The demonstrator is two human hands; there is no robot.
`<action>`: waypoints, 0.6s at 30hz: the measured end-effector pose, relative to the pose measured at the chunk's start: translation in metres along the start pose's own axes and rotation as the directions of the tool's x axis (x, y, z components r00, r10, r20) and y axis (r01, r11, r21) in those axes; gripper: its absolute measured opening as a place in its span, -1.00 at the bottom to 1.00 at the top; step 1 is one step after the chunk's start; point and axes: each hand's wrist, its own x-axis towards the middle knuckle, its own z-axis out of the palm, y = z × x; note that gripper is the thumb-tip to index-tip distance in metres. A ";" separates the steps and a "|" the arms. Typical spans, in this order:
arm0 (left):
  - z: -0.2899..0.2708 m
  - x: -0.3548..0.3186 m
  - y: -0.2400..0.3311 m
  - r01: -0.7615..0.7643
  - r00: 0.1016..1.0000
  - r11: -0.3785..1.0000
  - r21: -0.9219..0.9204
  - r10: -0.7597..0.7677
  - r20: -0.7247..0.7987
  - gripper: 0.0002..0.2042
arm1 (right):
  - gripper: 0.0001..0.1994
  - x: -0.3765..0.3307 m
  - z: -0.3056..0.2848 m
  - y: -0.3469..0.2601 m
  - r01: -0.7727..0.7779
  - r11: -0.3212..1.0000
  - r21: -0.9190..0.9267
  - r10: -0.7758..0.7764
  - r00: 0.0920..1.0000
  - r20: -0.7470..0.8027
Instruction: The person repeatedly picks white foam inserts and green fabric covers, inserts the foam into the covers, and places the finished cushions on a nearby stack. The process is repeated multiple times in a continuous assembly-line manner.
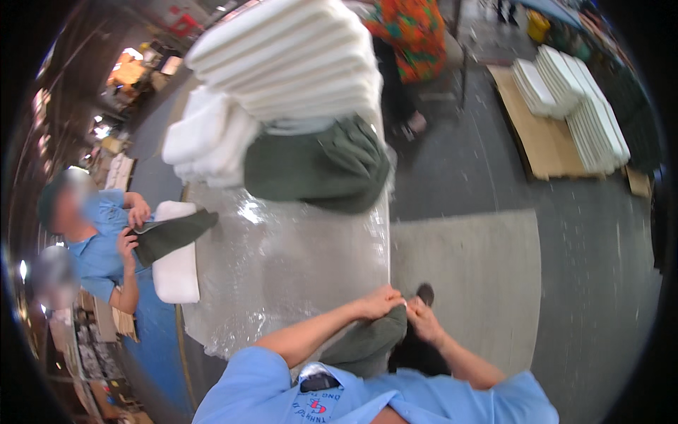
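Observation:
Close to my body, over the table's right edge, hangs a dark green fabric cover. My left hand is closed on its upper end. Right beside it, my right hand pinches the same end from the other side. A small bit of white shows between the two hands; I cannot make out what it is. Further up the table lies a heap of the same dark green fabric, in front of the tall stack of white foam pads.
The table has a shiny plastic covering. At its left side a co-worker in a blue shirt handles a green cover over a white pad. A person in orange patterned clothing sits beyond. White pads stand on cardboard at right.

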 end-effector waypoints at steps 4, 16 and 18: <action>0.017 -0.036 0.032 0.166 0.975 0.986 -0.028 -0.160 0.153 -0.57 | -0.69 -0.047 0.024 -0.009 -0.106 0.991 0.081 0.114 0.988 -0.107; -0.007 -0.015 0.054 0.198 0.893 0.971 0.132 -0.234 0.384 -0.56 | -0.60 -0.041 0.078 -0.041 -0.154 0.301 0.941 0.619 0.782 -0.070; 0.002 -0.013 0.045 0.110 0.906 0.981 0.159 -0.165 0.389 -0.57 | -0.53 -0.039 0.079 -0.042 -0.185 0.255 0.949 0.652 0.758 -0.027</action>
